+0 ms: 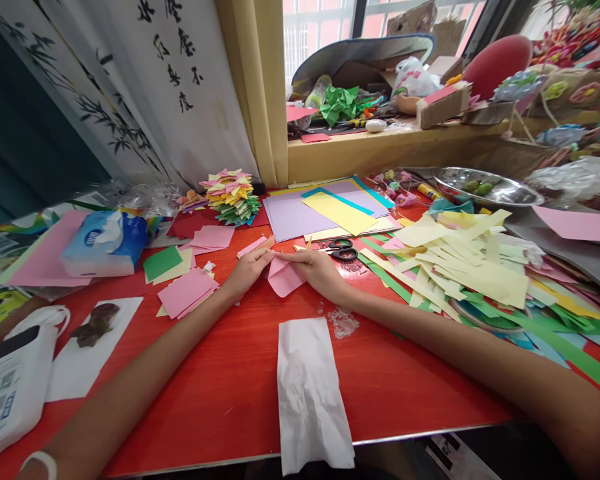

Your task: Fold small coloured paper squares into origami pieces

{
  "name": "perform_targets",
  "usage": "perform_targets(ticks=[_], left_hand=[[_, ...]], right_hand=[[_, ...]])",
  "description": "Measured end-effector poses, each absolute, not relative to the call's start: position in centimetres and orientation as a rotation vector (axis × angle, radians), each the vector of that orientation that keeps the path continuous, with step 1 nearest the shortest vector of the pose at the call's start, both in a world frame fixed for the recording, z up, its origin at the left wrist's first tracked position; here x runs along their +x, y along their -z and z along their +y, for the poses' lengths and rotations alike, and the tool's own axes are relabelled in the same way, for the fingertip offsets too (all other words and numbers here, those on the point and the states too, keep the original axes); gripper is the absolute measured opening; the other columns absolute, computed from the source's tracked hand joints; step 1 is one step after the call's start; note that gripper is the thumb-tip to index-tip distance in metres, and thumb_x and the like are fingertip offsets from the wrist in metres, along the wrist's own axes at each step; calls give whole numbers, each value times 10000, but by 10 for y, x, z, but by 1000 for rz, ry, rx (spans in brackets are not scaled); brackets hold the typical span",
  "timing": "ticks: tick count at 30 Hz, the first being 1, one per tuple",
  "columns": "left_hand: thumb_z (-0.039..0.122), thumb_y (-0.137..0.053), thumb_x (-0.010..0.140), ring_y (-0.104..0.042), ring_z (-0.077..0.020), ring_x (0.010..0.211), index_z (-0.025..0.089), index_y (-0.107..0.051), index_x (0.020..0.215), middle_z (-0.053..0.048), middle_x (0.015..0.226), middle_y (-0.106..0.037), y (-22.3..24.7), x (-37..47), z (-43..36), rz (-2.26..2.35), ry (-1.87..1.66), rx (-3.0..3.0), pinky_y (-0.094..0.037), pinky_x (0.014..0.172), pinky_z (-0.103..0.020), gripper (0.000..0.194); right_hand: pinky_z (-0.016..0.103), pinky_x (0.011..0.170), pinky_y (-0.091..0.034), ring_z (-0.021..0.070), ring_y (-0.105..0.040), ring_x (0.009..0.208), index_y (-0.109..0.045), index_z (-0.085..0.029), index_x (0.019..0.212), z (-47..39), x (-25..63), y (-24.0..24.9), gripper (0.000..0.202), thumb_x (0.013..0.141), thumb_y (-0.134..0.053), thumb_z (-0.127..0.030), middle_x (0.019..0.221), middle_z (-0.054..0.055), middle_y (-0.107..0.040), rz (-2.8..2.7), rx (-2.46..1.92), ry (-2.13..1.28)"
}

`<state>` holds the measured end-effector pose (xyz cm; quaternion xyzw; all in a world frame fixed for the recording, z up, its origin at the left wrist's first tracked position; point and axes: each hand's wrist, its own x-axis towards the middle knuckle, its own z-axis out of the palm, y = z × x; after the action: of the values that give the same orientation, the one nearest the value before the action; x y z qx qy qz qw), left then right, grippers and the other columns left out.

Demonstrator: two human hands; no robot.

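My left hand (249,270) and right hand (324,273) are pinching pink paper (285,279) between them over the red table (205,393), while scissors (345,254) are lying just beyond my right hand.

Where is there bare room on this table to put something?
Bare red tabletop shows between the left forearm and the crumpled white paper, and between that paper and the right forearm. Paper strips crowd the right side.

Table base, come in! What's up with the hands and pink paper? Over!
Left hand, right hand: both pinching pink paper. Paper partly folded. Black-handled scissors just beyond right hand.
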<state>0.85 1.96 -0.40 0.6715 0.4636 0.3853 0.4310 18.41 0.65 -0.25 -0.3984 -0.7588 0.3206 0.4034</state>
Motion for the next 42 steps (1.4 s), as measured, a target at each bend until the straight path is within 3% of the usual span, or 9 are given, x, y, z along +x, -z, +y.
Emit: perform_targets(ticks=[9,18,26,33,38,42], left_hand=[[453,-445,806,-409,-88,547,157,-485,683,35,584,-431,5,8,20,1164,-922,1679,-323,535,-212,323],[433,-455,806,-414,-81,522,161,-514,730,33,568,-448,4,8,19,1140,-922,1652,-331,515,-200,289],[396,-510,781,-409,-71,531,157,-527,730,30,597,-445,2,8,18,1091,-913,1648,-338,515,-195,245],[380,-521,777,-423,-65,547,153,-552,772,24,647,-476,3,6,19,1079,-898,1685,-344,532,-193,230],[365,-524,775,-425,-60,546,149,-561,791,23,675,-490,4,6,20,1095,-901,1692,-346,541,-193,220],[357,-512,782,-428,-59,538,151,-557,788,30,655,-477,2,6,19,1119,-903,1712,-346,541,-194,211]], right_hand=[[222,657,-383,106,-518,705,-673,-226,1007,7,182,3,352,798,-428,-83,806,35,-616,-2001,-945,-737],[223,635,-392,95,-503,649,-666,-223,1019,10,184,10,320,818,-430,-147,771,23,-604,-1910,-963,-768],[261,758,-435,138,-592,839,-681,-227,966,11,183,11,339,773,-433,-101,938,21,-669,-1783,-938,-886],[266,753,-441,136,-599,838,-679,-197,885,12,183,12,298,761,-426,-101,900,21,-675,-1734,-948,-946],[262,743,-438,134,-589,825,-618,-158,896,14,182,11,190,755,-495,-189,900,37,-652,-1673,-940,-1073],[261,717,-433,144,-581,840,-601,-170,979,14,182,8,295,765,-528,-358,944,47,-644,-1660,-937,-1193]])
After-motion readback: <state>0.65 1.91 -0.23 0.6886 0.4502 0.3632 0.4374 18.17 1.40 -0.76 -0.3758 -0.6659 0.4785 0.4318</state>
